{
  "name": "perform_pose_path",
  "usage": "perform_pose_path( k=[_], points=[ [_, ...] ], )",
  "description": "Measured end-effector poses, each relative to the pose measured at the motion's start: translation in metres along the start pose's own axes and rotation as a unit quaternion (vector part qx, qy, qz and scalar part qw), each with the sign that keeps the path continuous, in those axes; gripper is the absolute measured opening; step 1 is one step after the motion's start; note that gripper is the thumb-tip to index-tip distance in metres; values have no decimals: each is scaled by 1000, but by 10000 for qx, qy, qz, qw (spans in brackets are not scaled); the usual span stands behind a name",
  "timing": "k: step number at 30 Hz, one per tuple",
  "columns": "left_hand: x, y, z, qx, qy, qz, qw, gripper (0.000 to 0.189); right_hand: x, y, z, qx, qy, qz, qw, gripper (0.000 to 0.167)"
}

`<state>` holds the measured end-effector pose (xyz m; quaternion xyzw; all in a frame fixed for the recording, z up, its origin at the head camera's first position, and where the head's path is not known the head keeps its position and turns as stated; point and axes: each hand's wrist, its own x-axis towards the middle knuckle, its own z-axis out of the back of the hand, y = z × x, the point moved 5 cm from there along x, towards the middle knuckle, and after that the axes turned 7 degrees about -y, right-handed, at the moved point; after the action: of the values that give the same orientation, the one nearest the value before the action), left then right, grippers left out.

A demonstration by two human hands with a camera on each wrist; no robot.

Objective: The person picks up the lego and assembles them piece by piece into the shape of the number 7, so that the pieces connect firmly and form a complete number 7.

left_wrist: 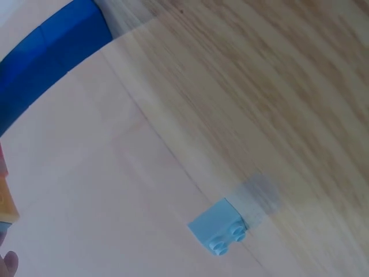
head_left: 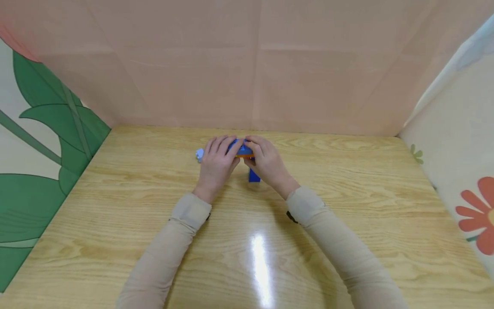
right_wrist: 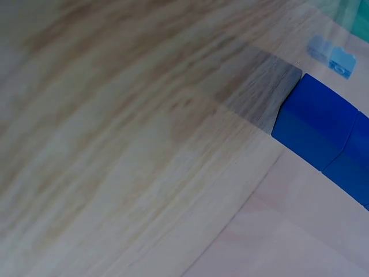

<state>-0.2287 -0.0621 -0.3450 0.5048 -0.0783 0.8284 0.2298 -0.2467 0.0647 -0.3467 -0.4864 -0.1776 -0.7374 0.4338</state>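
Observation:
Both hands meet at the far middle of the table in the head view. My left hand (head_left: 218, 165) grips the left side of a blue toy brick (head_left: 243, 150) with a thin orange layer under it. From the right, my right hand (head_left: 270, 165) holds the same brick, its fingers curled over the top. Below them stands a column of dark blue blocks (head_left: 254, 175), upright on the table; whether the held brick touches it is hidden by the hands. An orange piece (left_wrist: 6, 202) and a fingertip show at the left wrist view's edge.
A light blue brick (head_left: 199, 155) with studs lies on the table just left of the left hand. The wooden table (head_left: 247, 214) ends at a pinkish cloth backdrop (head_left: 254, 86). Printed panels with leaves (head_left: 58, 120) and a red flower (head_left: 476, 214) flank it.

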Motion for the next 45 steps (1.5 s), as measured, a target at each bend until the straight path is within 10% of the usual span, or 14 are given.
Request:
perform_pose_path(
  k=[15, 22, 30, 45],
  points=[
    [2, -1, 1, -277, -280, -39, 9992, 44, 4, -2, 4, 169, -204, 196, 9995, 49],
    [-2, 4, -2, -734, 191, 191, 9969, 42, -1, -9, 0, 807, 352, -594, 9943, 53],
    [-2, 8, -4, -1136, 529, 386, 9914, 40, -7, -19, -1, 1846, 728, -1666, 9659, 38],
    [-1, 8, -3, -1350, 426, 180, 9898, 48, -4, -19, 4, 2276, 646, -1764, 9555, 39]
  ],
)
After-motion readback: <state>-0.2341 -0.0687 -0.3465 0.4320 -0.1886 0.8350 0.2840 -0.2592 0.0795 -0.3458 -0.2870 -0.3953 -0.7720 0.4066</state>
